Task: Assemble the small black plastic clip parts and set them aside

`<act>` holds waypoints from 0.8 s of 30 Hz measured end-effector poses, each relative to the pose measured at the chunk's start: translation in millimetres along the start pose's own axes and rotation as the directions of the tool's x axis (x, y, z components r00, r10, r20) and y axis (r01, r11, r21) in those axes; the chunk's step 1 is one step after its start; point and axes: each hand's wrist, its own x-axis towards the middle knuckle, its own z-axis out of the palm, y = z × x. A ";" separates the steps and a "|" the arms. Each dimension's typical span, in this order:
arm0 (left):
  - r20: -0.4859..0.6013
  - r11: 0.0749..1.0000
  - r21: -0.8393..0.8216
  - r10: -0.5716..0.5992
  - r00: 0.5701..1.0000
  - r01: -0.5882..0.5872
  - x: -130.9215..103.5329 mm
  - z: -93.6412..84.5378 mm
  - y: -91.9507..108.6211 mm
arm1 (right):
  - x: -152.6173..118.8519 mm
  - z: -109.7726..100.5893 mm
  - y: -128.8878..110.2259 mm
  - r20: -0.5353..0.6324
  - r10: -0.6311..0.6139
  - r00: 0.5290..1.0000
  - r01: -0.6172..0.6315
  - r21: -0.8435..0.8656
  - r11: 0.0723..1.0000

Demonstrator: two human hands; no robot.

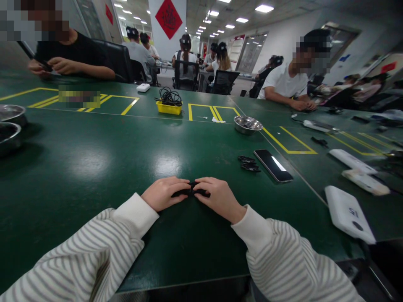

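Note:
Between my two hands, just above the green table [132, 151], is a small black piece [191, 191], partly covered by fingers; its exact kind cannot be made out. My left hand [165, 193] pinches its left end between thumb and fingers. The right end is gripped the same way by my right hand [218, 196]. Several similar-looking black pieces [249, 164] lie in a small pile to the right, beside a dark smartphone [273, 165] with a bright reflection on its screen.
A metal bowl [248, 125] and a yellow box of black cables [169, 108] stand farther back. At the left edge are two metal bowls [9, 136]. White power-bank-like devices [349, 214] line the right. Two people sit across the table, one in a black shirt [82, 58], another in white [281, 84].

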 end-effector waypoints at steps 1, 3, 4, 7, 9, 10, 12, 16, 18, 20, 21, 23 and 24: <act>0.003 1.000 -0.001 0.000 1.000 0.000 1.6 1.1 0.5 | -1.0 0.0 2.0 -0.006 -0.003 1.000 0.003 -0.008 1.000; 0.007 1.000 0.002 0.003 1.000 -0.003 6.6 4.4 2.2 | -4.3 -0.7 7.0 -0.019 -0.008 1.000 0.007 -0.028 1.000; 0.010 1.000 0.005 0.007 1.000 -0.007 10.1 6.7 3.5 | -6.6 -1.5 10.1 -0.027 -0.007 1.000 0.006 -0.039 0.999; 0.022 0.999 0.024 0.023 0.999 -0.024 26.0 17.1 10.1 | -17.2 -7.7 21.2 -0.064 0.010 0.998 -0.015 -0.065 0.998; 0.035 0.998 0.046 0.033 0.999 -0.035 41.3 27.0 17.2 | -27.2 -15.2 30.6 -0.094 0.039 0.995 -0.046 -0.075 0.996; 0.040 0.997 0.058 0.040 0.998 -0.042 50.2 32.5 21.6 | -32.8 -19.7 36.0 -0.106 0.059 0.993 -0.067 -0.078 0.995; 0.052 0.994 0.085 0.063 0.997 -0.067 69.4 44.4 32.2 | -44.9 -29.5 48.1 -0.126 0.103 0.987 -0.113 -0.076 0.991; 0.068 0.984 0.157 0.069 0.995 -0.079 107.9 67.0 57.5 | -68.5 -46.9 75.5 -0.174 0.213 0.961 -0.224 -0.046 0.973; 0.058 0.983 0.171 0.062 0.996 -0.072 123.7 76.6 69.4 | -77.5 -52.9 88.1 -0.198 0.279 0.940 -0.288 -0.015 0.958; 0.040 0.983 0.177 0.045 0.998 -0.051 135.9 84.6 78.8 | -83.7 -57.1 98.1 -0.223 0.326 0.919 -0.332 0.013 0.943; 0.029 0.983 0.179 0.032 0.999 -0.037 140.7 88.1 82.3 | -85.7 -58.5 102.1 -0.235 0.338 0.911 -0.343 0.021 0.939; 0.008 0.984 0.178 0.006 1.000 -0.007 148.0 93.7 86.8 | -87.9 -60.6 107.6 -0.256 0.347 0.902 -0.351 0.030 0.936; -0.003 0.985 0.174 -0.008 1.000 0.009 150.8 96.0 88.0 | -88.2 -61.4 109.4 -0.266 0.351 0.898 -0.356 0.033 0.934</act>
